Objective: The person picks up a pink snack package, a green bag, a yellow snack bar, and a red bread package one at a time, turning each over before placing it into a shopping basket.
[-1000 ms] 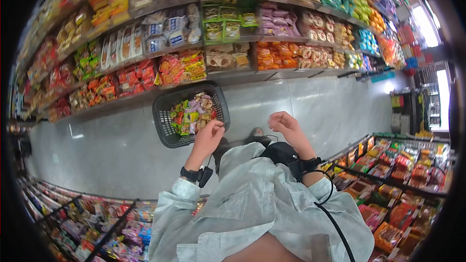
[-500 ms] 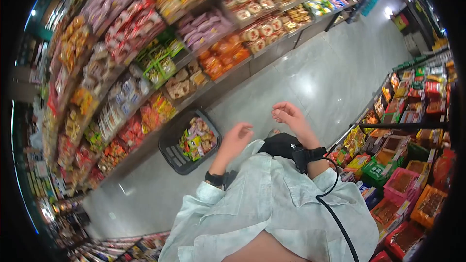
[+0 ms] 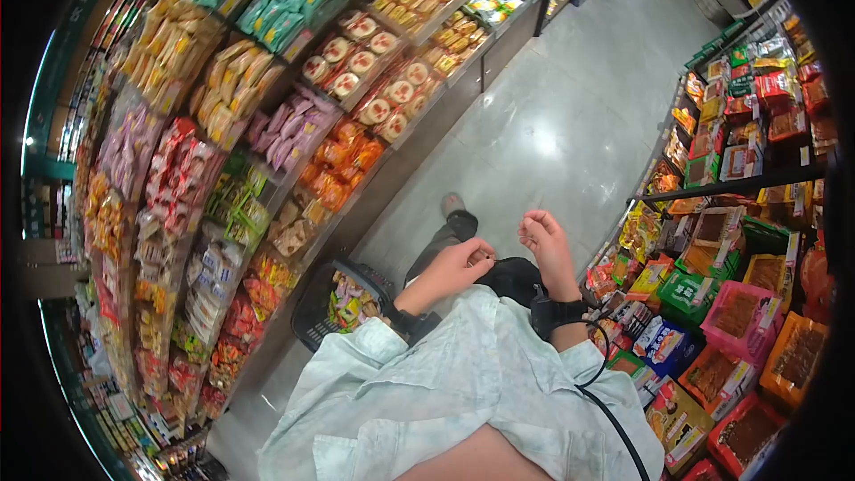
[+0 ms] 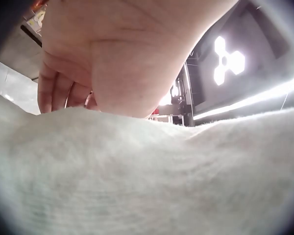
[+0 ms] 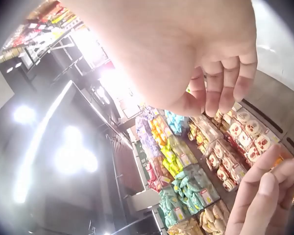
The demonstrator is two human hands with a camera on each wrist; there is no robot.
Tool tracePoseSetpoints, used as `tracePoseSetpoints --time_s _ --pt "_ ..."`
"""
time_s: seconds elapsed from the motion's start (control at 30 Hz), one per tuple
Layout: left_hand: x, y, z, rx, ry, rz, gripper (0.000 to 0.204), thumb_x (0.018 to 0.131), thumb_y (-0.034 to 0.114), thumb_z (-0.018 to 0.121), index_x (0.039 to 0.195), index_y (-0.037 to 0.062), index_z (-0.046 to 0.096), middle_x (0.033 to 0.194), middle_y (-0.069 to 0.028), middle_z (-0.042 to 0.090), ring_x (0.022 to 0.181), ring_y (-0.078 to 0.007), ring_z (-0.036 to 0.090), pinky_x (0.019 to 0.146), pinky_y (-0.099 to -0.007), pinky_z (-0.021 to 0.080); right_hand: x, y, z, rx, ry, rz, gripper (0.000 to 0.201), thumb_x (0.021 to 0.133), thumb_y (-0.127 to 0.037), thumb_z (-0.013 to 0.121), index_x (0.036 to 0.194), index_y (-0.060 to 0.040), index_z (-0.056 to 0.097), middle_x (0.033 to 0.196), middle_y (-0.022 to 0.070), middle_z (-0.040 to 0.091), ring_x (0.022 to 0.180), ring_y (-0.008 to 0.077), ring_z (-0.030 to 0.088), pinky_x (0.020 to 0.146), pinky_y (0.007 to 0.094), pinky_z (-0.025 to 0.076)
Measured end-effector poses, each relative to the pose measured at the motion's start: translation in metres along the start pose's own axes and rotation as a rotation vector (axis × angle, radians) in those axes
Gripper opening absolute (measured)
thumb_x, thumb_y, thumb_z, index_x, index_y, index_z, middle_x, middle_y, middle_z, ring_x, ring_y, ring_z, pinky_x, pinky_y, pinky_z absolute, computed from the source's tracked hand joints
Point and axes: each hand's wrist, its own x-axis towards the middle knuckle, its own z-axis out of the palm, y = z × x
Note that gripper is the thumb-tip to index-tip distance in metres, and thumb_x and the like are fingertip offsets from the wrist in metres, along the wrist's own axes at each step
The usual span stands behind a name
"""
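Note:
In the head view my left hand (image 3: pixel 452 272) is held in front of my waist, fingers loosely bent, holding nothing. Level with it on the right is my right hand (image 3: pixel 545 248), its fingers relaxed and curled a little, likewise bare of any object. A gap separates the two hands. The right wrist view shows the palm of my right hand (image 5: pixel 181 54) with the left hand (image 5: pixel 259 196) close by. Pale shirt cloth (image 4: pixel 137 166) fills the lower left wrist view, below the left palm (image 4: pixel 122 63). A dark plastic basket (image 3: pixel 309 313) holding wrapped snacks (image 3: pixel 352 301) is on the floor, partly behind my left forearm.
Stepped shelves of packaged snacks (image 3: pixel 329 165) run along the left. On the right, a slanted display (image 3: pixel 712 258) holds boxes and bags of food behind a black rail (image 3: pixel 739 187). Grey tiled floor (image 3: pixel 543 138) lies between. A black cable (image 3: pixel 614 419) hangs along my right side.
The head view has turned to the right, so the shelves swing left and the basket slips partly behind my left arm. My left hand has come nearer to my right.

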Motion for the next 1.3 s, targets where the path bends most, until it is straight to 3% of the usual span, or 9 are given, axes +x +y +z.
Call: tracePoseSetpoints --time_s 0.3,0.53,0.7,0.9,0.93,1.0,1.13,1.23,1.3 --pt "0.154 0.022 -0.071 0.067 -0.238 0.062 0.034 0.096 0.027 0.066 0.12 0.0028 0.063 0.094 -0.0102 0.073 0.087 -0.0203 0.07 0.081 -0.0344 0.054 0.09 -0.056 -0.02 0.011 0.224 -0.059 0.016 0.099 -0.016 0.063 0.112 -0.0069 0.062 0.1 0.0019 0.066 0.091 0.0116 0.064 0.081 0.0256 0.051" --pt "0.255 0.045 -0.17 0.095 -0.139 0.235 0.036 0.096 0.029 0.065 0.122 0.0048 0.063 0.095 -0.0127 0.073 0.088 -0.0242 0.07 0.079 -0.0357 0.054 0.191 -0.139 0.019 -0.12 0.279 -0.071 0.016 0.099 -0.016 0.064 0.113 -0.0085 0.061 0.1 0.0006 0.065 0.09 0.0108 0.063 0.083 0.0262 0.05" --pt "0.268 0.032 -0.239 -0.103 -0.018 0.132 0.032 0.095 0.025 0.068 0.12 0.0059 0.063 0.092 -0.0085 0.072 0.086 -0.0181 0.068 0.078 -0.0336 0.053 0.267 -0.183 0.077 -0.279 0.087 -0.042 0.019 0.099 -0.017 0.064 0.115 -0.0075 0.063 0.102 0.0014 0.067 0.093 0.0105 0.063 0.084 0.0255 0.05" --pt "0.261 -0.024 -0.28 -0.31 0.336 -0.016 0.026 0.099 0.021 0.066 0.119 0.0043 0.064 0.097 -0.0033 0.071 0.088 -0.0108 0.065 0.078 -0.0287 0.053 0.364 -0.221 0.153 -0.57 -0.23 0.003 0.019 0.1 -0.02 0.063 0.115 -0.0082 0.064 0.104 0.0005 0.067 0.096 0.0098 0.064 0.087 0.0269 0.05" --pt "0.262 -0.037 -0.281 -0.406 0.375 -0.071 0.028 0.097 0.024 0.068 0.118 0.0049 0.064 0.108 -0.0083 0.071 0.098 -0.0182 0.068 0.085 -0.033 0.054 0.385 -0.225 0.164 -0.604 -0.284 0.008 0.019 0.1 -0.02 0.063 0.115 -0.0082 0.064 0.104 0.0002 0.068 0.096 0.0097 0.064 0.087 0.0271 0.05" --pt "0.266 -0.044 -0.283 -0.484 0.492 -0.074 0.028 0.097 0.023 0.067 0.119 0.0047 0.064 0.106 -0.0075 0.071 0.097 -0.0174 0.068 0.085 -0.0323 0.053 0.425 -0.229 0.186 -0.677 -0.383 0.002 0.02 0.1 -0.021 0.063 0.116 -0.0079 0.064 0.103 -0.0003 0.068 0.096 0.0097 0.064 0.087 0.0278 0.05" --pt "0.287 -0.02 -0.293 -0.594 0.675 -0.083 0.028 0.098 0.021 0.067 0.12 0.0044 0.064 0.1 -0.0057 0.071 0.094 -0.0152 0.067 0.084 -0.0307 0.053 0.508 -0.233 0.235 -0.822 -0.546 -0.076 0.023 0.099 -0.022 0.065 0.115 -0.0061 0.064 0.102 0.0009 0.068 0.092 0.0111 0.065 0.085 0.0294 0.052" --pt "0.299 0.011 -0.302 -0.467 0.755 -0.148 0.028 0.1 0.017 0.063 0.124 0.0022 0.061 0.101 -0.0062 0.07 0.099 -0.0134 0.066 0.085 -0.0282 0.05 0.58 -0.222 0.263 -0.952 -0.716 -0.16 0.026 0.096 -0.02 0.067 0.116 -0.0028 0.066 0.101 0.0031 0.068 0.092 0.0111 0.063 0.083 0.0291 0.053" --pt "0.308 0.02 -0.303 -0.54 0.809 -0.175 0.029 0.101 0.016 0.063 0.126 0.0017 0.06 0.104 -0.0078 0.07 0.102 -0.0146 0.066 0.089 -0.0294 0.05 0.612 -0.226 0.291 -1.153 -0.797 -0.262 0.031 0.09 -0.019 0.071 0.116 -0.0027 0.066 0.107 0.012 0.07 0.098 0.0247 0.067 0.087 0.0368 0.054"
